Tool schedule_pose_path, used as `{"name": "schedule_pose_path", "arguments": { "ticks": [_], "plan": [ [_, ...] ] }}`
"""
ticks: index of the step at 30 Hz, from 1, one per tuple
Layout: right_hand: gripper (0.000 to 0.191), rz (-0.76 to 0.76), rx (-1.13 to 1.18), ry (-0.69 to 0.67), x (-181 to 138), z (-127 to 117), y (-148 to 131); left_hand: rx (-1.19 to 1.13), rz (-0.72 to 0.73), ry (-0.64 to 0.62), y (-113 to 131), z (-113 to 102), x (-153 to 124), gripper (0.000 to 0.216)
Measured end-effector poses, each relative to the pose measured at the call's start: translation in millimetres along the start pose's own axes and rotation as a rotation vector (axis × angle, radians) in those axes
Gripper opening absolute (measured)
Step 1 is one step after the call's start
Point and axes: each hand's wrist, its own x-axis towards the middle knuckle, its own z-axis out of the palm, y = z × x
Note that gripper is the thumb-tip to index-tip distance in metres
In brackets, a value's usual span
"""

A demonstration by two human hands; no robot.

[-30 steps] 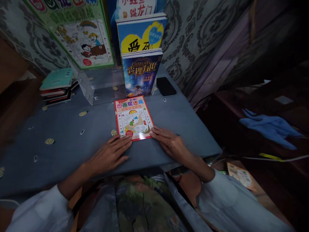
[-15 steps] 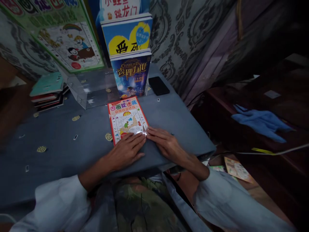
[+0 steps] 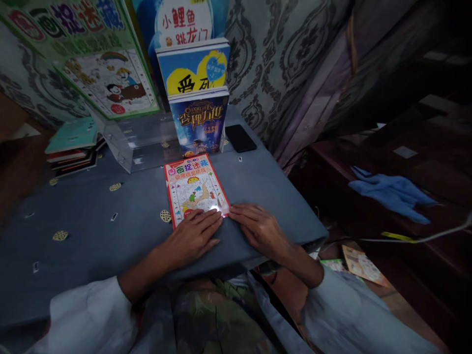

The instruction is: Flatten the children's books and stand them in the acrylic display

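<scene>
A red-bordered children's picture book lies face up on the grey-blue tablecloth, its cover showing cartoon figures and Chinese title characters. My left hand rests flat over the lower edge of the book, fingers stretched out and pointing right. Beside the book's lower right corner lies my right hand, fingers extended to the left, the tips at or very near that corner. A bright glare shows on the cover between the two hands. Neither hand grips anything.
Behind the book, a clear acrylic stand and upright books rise, with a black phone to their right. A stack of notebooks sits at left. Off the table at right are a blue cloth and fallen booklets.
The whole scene sits slightly lower in view as my head has tilted. My right hand has shifted a little away from the book's corner; my left stays on the lower edge.
</scene>
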Motion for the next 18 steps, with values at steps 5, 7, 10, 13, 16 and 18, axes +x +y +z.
{"name": "schedule_pose_path", "arguments": {
  "ticks": [5, 7, 10, 13, 16, 18],
  "plan": [
    [0.045, 0.053, 0.008, -0.067, -0.7, -1.7, -1.1, -0.058, -0.023, -0.052, -1.1, -7.5, 7.0, 0.048],
    [0.045, 0.053, 0.011, -0.060, 0.2, -2.4, -2.1, -0.068, -0.035, -0.058, -4.0, -8.4, 13.5, 0.048],
    [0.042, 0.023, 0.011, -0.032, 2.0, -2.9, -3.5, -0.071, -0.057, -0.073, -14.9, -6.8, 29.4, 0.046],
    [0.045, 0.014, 0.023, -0.017, 3.0, -2.7, -4.0, -0.055, -0.072, -0.085, -37.6, -2.8, 51.5, 0.044],
    [0.047, 0.004, 0.032, 0.006, 2.6, -2.3, -3.5, -0.024, -0.126, -0.079, -69.7, 3.1, 74.4, 0.043],
    [0.046, 0.003, 0.031, 0.007, 2.0, -2.6, -3.2, -0.005, -0.198, -0.069, -91.2, 7.6, 86.8, 0.044]
  ]
}}
